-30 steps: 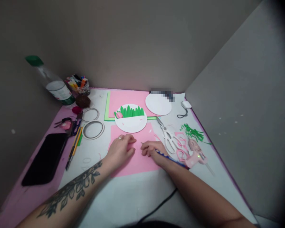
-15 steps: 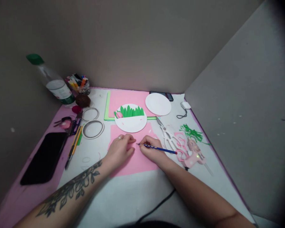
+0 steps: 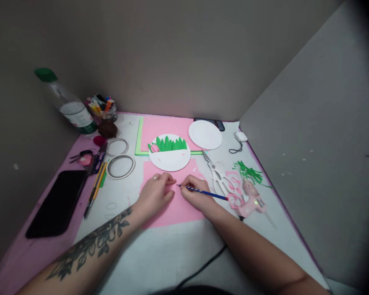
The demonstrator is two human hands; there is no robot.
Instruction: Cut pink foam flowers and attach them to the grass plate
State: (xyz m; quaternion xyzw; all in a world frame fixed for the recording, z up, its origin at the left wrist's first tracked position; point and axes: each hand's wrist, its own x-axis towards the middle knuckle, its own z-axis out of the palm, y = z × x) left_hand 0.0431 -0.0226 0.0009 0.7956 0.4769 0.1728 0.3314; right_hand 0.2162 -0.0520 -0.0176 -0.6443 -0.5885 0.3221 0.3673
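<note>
Craft workstation, home or workshop undetermined: white-covered surface (image 3: 147, 258) in a corner between plain grey walls (image 3: 184, 57). Identifying items: hot-glue gun (image 3: 248, 208); white-handled scissors (image 3: 214, 171); two tape rolls (image 3: 117, 178); cup of markers (image 3: 109, 113); pink paper sheet (image 3: 174, 215); white plate (image 3: 169, 162) bearing green cut-out grass (image 3: 172, 146) and pink flower (image 3: 154, 148).

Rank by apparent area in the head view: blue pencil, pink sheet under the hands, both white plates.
1. Pink sheet
2. Plate with green paper, bare plate: unranked, nearness makes it unsure
3. Blue pencil
</note>
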